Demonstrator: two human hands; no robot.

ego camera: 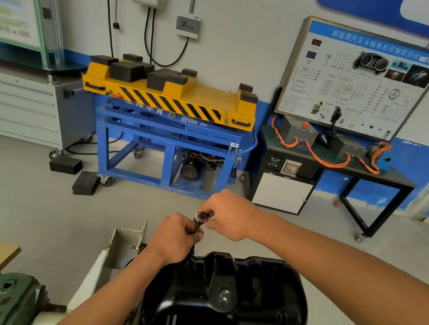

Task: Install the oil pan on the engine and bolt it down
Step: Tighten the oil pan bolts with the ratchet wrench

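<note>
Now at the far rim of a glossy black pressed-steel oil pan (232, 305), a person works a small chrome-headed ratchet tool with a dark shaft (199, 220) in a training workshop. The left hand (178, 235) is closed around the shaft, fingers curled tight. The right hand (230, 215) pinches the tool's head between thumb and fingertips, its other fingers loosely bent.

The pan lies low in the middle of the view, sump side up, apparently seated on an engine that it hides almost entirely. A green-painted metal stand housing (10, 296) shows to the left. The tool's lower end drops behind the pan's far edge, so the bolt itself cannot be seen.

The pan looks stiff and moderately heavy, and its shiny paint is likely slick under bare fingers. It would best be held by both sides of the deep sump or by the flange, since the thin flange could bend if forced. Its surface is ribbed and stepped, and a silvery hexagonal drain plug (225, 295) sits on a raised boss.

Behind stand a blue-framed lift cart with a yellow striped top (172, 101) and a wired training board (362, 81).
</note>
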